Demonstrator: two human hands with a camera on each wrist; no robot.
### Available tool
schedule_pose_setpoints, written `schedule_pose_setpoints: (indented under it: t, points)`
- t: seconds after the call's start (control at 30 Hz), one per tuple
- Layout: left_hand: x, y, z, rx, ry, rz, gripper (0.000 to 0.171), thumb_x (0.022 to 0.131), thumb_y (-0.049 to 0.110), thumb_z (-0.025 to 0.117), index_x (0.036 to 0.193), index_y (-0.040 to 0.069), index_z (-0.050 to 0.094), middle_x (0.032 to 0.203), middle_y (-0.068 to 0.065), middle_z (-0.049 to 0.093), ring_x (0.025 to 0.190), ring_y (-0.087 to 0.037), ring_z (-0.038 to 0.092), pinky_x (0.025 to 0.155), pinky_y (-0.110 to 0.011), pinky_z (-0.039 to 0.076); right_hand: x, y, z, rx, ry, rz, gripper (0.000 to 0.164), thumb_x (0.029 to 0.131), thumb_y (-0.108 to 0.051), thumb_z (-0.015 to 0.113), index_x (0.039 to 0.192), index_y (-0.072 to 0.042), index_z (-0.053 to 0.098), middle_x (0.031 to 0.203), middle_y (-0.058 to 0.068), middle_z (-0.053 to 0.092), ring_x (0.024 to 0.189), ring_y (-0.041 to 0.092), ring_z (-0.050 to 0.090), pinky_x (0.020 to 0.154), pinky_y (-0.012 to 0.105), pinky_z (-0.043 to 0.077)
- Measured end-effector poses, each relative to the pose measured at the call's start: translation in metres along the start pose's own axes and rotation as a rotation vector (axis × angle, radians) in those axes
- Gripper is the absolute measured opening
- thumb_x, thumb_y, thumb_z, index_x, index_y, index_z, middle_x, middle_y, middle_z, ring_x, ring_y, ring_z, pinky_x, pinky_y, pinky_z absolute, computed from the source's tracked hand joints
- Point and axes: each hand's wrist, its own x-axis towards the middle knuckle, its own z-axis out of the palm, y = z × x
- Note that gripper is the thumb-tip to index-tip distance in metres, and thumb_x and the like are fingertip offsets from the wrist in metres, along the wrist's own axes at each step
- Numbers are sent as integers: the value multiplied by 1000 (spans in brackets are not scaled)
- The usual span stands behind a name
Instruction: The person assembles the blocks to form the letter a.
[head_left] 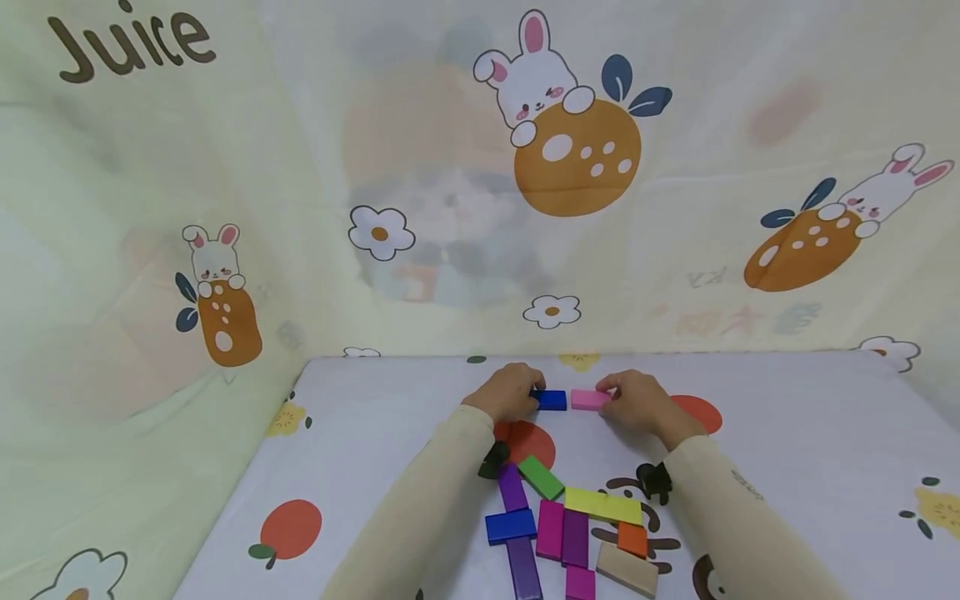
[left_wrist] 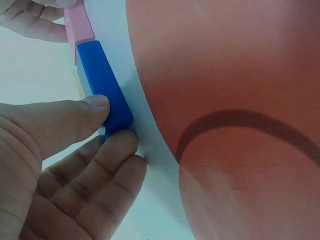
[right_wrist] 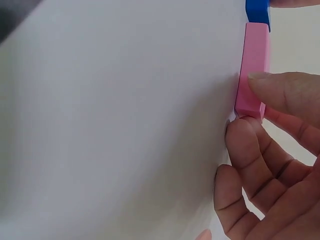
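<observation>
Near the far edge of the table, my left hand (head_left: 508,392) pinches a blue block (head_left: 553,401) by its left end. The left wrist view shows the thumb on the long side of that blue block (left_wrist: 104,75) and the fingertips at its near end. My right hand (head_left: 639,405) holds a pink block (head_left: 588,400) at its right end. In the right wrist view the thumb lies on the face of the pink block (right_wrist: 254,60), with fingers curled around its lower end. Both blocks lie end to end in a row, with a narrow gap between them in the head view.
Closer to me, between the forearms, lies a cluster of several blocks, among them a green block (head_left: 541,477), a yellow block (head_left: 603,505), a second blue block (head_left: 511,527), an orange block (head_left: 632,540) and a tan block (head_left: 627,570). A printed curtain (head_left: 450,167) hangs behind the table.
</observation>
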Motion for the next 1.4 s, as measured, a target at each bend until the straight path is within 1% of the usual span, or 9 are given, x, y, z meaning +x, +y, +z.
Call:
schedule_pose_setpoints:
  t: [0.23,0.47,0.67,0.83,1.13,1.4]
  points:
    - [4,0,0,-6,25,-3,30,101,13,68,131,12,71,124,-3,68,107,-16,56,102,-32,50,3,-1,0,14,0,34,39,96,-11,70,134,-1,67,117,21,63,107,36,55,90,48,52]
    - [9,1,1,34,28,10,29,101,12,68,130,11,71,124,-3,69,105,-16,57,102,-31,50,8,1,0,31,-14,65,40,96,-11,68,136,-2,66,122,21,62,110,37,55,92,48,52]
    - [11,2,0,31,22,4,29,102,12,68,131,12,71,122,-3,69,104,-15,57,102,-31,50,8,-1,-2,25,-22,59,40,96,-9,68,135,-1,66,120,21,62,108,37,55,91,49,53]
    - [11,3,-1,34,19,11,31,102,12,67,132,12,70,124,-3,69,105,-15,57,103,-31,50,9,-3,-4,23,-29,67,40,96,-9,67,135,-1,66,119,21,62,108,37,55,92,49,52]
    - [9,5,-1,18,32,4,32,100,7,67,132,11,70,126,-5,69,109,-17,58,105,-33,49,11,-1,-5,35,-30,46,40,95,-7,67,135,0,66,119,22,62,108,38,55,91,50,52]
    - [10,3,2,14,50,-9,32,99,8,67,130,12,71,125,-4,69,108,-16,58,104,-32,50,16,1,-2,58,-35,74,42,95,-7,67,137,-3,65,122,23,61,110,38,54,91,48,52]
